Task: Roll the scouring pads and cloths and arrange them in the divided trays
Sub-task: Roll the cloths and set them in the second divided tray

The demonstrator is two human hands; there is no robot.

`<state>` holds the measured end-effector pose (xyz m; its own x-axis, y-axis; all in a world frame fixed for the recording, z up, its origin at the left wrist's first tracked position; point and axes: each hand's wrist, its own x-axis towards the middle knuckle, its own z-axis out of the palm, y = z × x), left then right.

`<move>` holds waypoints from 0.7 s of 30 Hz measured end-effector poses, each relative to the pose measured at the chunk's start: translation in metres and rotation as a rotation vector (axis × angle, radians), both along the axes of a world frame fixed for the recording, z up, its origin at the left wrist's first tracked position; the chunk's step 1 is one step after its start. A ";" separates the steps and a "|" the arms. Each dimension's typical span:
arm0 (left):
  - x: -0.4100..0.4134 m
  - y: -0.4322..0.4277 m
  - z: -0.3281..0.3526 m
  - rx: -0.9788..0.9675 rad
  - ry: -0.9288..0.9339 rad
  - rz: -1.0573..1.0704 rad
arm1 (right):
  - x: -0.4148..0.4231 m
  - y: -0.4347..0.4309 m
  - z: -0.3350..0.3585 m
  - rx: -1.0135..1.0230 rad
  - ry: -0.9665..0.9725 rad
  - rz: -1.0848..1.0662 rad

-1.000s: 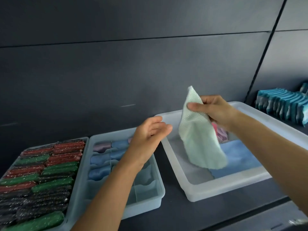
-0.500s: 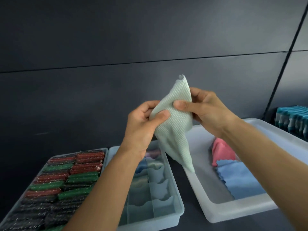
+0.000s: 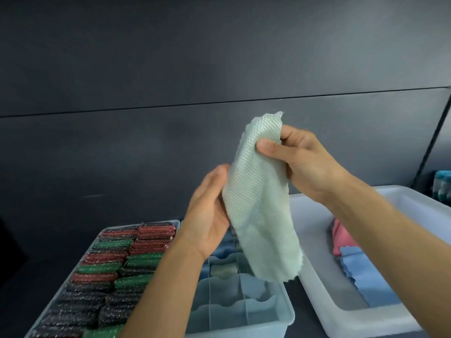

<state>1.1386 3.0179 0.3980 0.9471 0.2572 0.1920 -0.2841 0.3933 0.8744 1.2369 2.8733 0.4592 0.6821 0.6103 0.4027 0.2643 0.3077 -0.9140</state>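
Note:
A pale green textured cloth (image 3: 261, 206) hangs in the air above the trays. My right hand (image 3: 300, 162) pinches its top corner between thumb and fingers. My left hand (image 3: 207, 215) lies along the cloth's left edge, fingers behind it and hidden. Below stands a light blue divided tray (image 3: 280, 320) with rolled blue cloths (image 3: 220, 250) in its far compartments. To its left is a tray of rolled scouring pads (image 3: 109, 276) in red, green and black. A white bin (image 3: 317, 284) on the right holds a flat blue cloth (image 3: 371, 279) and a pink cloth (image 3: 341, 237).
A dark panelled wall rises right behind the trays. At the far right edge stands a row of teal cloths (image 3: 441, 186). The dark counter shows between the divided tray and the white bin.
The cloth was lifted out of the white bin and brought up over the divided tray. My left hand came up to it, then slid down its left edge, and the cloth now hangs longer.

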 end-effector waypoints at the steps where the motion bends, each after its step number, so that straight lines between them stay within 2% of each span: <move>1: -0.003 -0.001 0.000 -0.045 0.041 -0.070 | 0.000 0.001 -0.002 -0.015 0.002 0.021; 3: -0.006 0.000 -0.002 -0.089 0.061 -0.082 | -0.002 0.002 -0.006 -0.057 0.020 0.027; 7: -0.004 0.004 0.001 -0.116 -0.010 0.080 | -0.005 0.005 -0.016 -0.141 0.079 -0.010; 9: -0.003 0.005 0.006 -0.052 -0.037 0.170 | -0.004 0.011 -0.024 -0.211 0.027 -0.204; 11: -0.001 0.004 0.010 0.047 -0.028 0.258 | -0.008 0.016 -0.034 -0.274 -0.190 -0.551; 12: 0.001 0.003 0.012 0.083 -0.025 0.292 | -0.012 0.016 -0.038 -0.224 -0.271 -0.617; 14: 0.005 0.001 0.014 0.124 -0.027 0.325 | -0.025 0.015 -0.040 -0.141 -0.293 -0.449; 16: 0.006 -0.004 0.016 0.119 -0.042 0.286 | -0.035 0.018 -0.039 -0.234 -0.307 -0.242; 17: 0.005 -0.007 0.017 0.107 -0.041 0.261 | -0.037 0.019 -0.040 -0.261 -0.318 -0.212; 21: 0.005 -0.011 0.014 0.054 -0.042 0.228 | -0.034 0.023 -0.040 -0.154 -0.243 -0.282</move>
